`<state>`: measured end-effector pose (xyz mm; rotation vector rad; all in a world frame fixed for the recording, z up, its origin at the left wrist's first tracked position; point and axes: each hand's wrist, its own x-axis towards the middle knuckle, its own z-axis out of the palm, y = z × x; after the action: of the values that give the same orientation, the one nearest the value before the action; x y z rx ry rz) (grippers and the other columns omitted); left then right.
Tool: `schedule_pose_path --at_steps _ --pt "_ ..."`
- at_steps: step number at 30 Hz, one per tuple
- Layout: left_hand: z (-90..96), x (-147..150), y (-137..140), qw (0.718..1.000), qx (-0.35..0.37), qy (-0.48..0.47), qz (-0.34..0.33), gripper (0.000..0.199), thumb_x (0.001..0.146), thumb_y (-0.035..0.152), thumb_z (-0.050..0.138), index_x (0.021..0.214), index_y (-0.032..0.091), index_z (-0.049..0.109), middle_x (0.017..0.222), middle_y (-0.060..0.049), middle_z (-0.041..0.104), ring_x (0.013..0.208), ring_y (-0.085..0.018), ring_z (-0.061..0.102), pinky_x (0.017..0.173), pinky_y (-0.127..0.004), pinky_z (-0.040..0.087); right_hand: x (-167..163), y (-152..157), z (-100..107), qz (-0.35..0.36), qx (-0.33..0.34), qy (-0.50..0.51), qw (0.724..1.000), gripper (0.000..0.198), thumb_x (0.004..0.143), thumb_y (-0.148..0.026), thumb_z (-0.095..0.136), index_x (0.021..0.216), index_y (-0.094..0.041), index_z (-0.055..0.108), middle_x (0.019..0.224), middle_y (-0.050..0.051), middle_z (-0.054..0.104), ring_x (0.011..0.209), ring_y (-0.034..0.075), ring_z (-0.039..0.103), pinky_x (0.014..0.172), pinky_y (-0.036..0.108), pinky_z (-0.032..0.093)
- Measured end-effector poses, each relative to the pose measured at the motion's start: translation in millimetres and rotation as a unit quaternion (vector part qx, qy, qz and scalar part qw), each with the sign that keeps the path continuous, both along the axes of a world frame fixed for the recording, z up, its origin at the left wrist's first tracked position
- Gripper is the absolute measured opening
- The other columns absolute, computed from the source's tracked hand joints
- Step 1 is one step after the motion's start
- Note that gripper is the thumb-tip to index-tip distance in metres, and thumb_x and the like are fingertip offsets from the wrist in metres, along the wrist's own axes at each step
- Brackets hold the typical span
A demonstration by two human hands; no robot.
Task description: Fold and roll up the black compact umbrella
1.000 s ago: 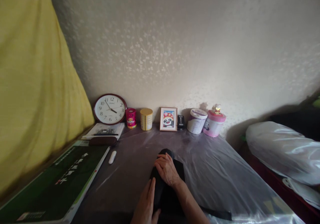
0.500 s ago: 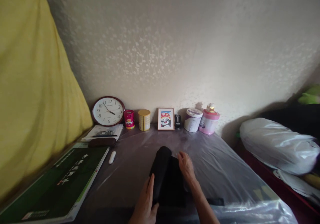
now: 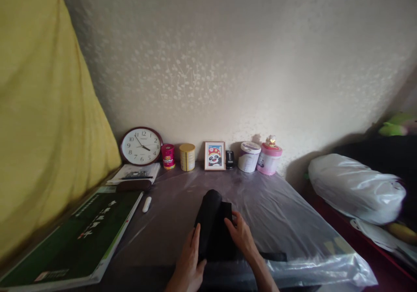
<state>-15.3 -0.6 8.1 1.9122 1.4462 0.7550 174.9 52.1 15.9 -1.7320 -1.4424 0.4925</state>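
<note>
A black bundle [image 3: 208, 222], rolled and cloth-like, lies lengthwise on the table near its front edge; its exact kind I cannot make out. From its right side a flat black flap [image 3: 224, 235] spreads out. My left hand [image 3: 192, 257] is closed round the lower left side of the roll, thumb toward the near end. My right hand [image 3: 239, 231] holds the flap's right edge between thumb and fingers. A narrow black strip [image 3: 275, 256], like a strap, sticks out on the table to the right, partly behind my right forearm.
The table [image 3: 156, 235] has a clear plastic cover. At left lie a green book [image 3: 81, 235], a dark case [image 3: 133, 185] and a small white object [image 3: 147, 204]. Along the wall stand a clock [image 3: 141, 146], several tins and a picture frame [image 3: 215, 156]. A white bag [image 3: 355, 188] lies at right.
My right hand has shifted slightly left and nearer, and its thumb now lies over the flap's edge. The flap's top corner shows more clearly. My left hand keeps its grip on the roll.
</note>
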Motion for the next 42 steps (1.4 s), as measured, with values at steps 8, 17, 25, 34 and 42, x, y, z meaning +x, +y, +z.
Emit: schedule_pose_path --at_steps 8,17,25,34,42 --pt "-9.4 0.1 2.7 1.000 -0.003 -0.014 0.013 0.082 0.064 0.004 0.044 0.140 0.009 0.014 0.147 -0.017 0.024 0.136 -0.022 0.024 0.113 -0.039 0.020 -34.3 3.0 12.6 0.037 0.015 0.033 0.999 0.041 0.075 -0.032 0.052 0.110 -0.011 0.058 0.100 0.013 0.068 0.095 0.026 0.064 0.081 0.034 0.048" --pt "-28.4 -9.4 8.8 0.999 0.022 -0.040 0.003 0.080 0.069 0.009 0.045 0.141 0.012 0.011 0.148 -0.016 0.023 0.137 -0.023 0.022 0.112 -0.043 0.021 -70.1 17.4 22.2 0.082 0.013 0.014 0.996 0.029 0.077 -0.025 0.054 0.105 -0.017 0.059 0.091 0.009 0.070 0.089 0.023 0.066 0.074 0.029 0.049" --pt "-47.7 -14.9 17.0 0.997 0.055 -0.060 0.001 0.082 0.067 0.010 0.050 0.141 0.014 0.013 0.148 -0.016 0.024 0.137 -0.028 0.021 0.112 -0.050 0.020 -83.2 16.0 36.0 0.113 -0.005 -0.027 0.993 0.014 0.073 -0.022 0.059 0.086 -0.020 0.063 0.073 0.001 0.068 0.069 0.016 0.064 0.059 0.022 0.043" --pt "-44.6 -10.0 12.2 0.993 0.064 -0.084 0.057 0.095 0.066 0.008 0.053 0.140 0.022 -0.004 0.149 -0.014 0.020 0.137 -0.026 0.019 0.112 -0.049 0.018 -93.4 -0.2 47.6 0.178 0.001 -0.045 0.983 0.012 0.075 -0.018 0.056 0.073 -0.022 0.067 0.071 -0.001 0.068 0.067 0.014 0.063 0.062 0.021 0.042" --pt "-19.4 -18.5 11.4 0.992 0.012 -0.118 0.045 0.101 0.065 0.015 0.059 0.141 0.023 -0.007 0.146 -0.012 0.030 0.130 -0.025 0.036 0.106 -0.046 0.033 -100.9 -12.6 41.4 0.199 0.029 -0.154 0.967 0.017 0.074 -0.013 0.053 0.068 -0.022 0.065 0.072 0.000 0.062 0.067 0.012 0.059 0.062 0.020 0.041"
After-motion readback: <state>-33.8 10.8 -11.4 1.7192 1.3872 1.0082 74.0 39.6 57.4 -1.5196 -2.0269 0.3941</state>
